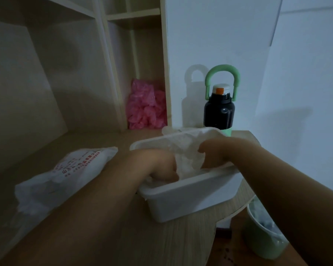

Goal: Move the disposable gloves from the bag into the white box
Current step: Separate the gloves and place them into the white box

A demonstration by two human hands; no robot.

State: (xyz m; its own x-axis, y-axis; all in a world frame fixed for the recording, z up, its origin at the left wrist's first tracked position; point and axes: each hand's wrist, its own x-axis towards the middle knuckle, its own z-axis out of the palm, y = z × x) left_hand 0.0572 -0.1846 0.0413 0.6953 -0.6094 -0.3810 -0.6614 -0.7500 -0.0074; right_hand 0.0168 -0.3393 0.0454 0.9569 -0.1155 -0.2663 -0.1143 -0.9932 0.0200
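Note:
The white box (pixel 186 196) stands on the wooden desk near its right edge. A bunch of thin translucent disposable gloves (pixel 186 146) sticks up out of it. My left hand (pixel 160 166) reaches down inside the box with fingers curled around the lower part of the gloves. My right hand (pixel 219 152) grips the upper part of the bunch over the box's right side. The white plastic bag (pixel 65 175) with red print lies flat on the desk to the left of the box, beside my left forearm.
A black bottle (pixel 219 110) with a green handle stands just behind the box against the wall. Pink plastic items (pixel 146 106) fill a narrow shelf compartment at the back. A green bin (pixel 261 233) sits on the floor to the right, below the desk's edge (pixel 238 210).

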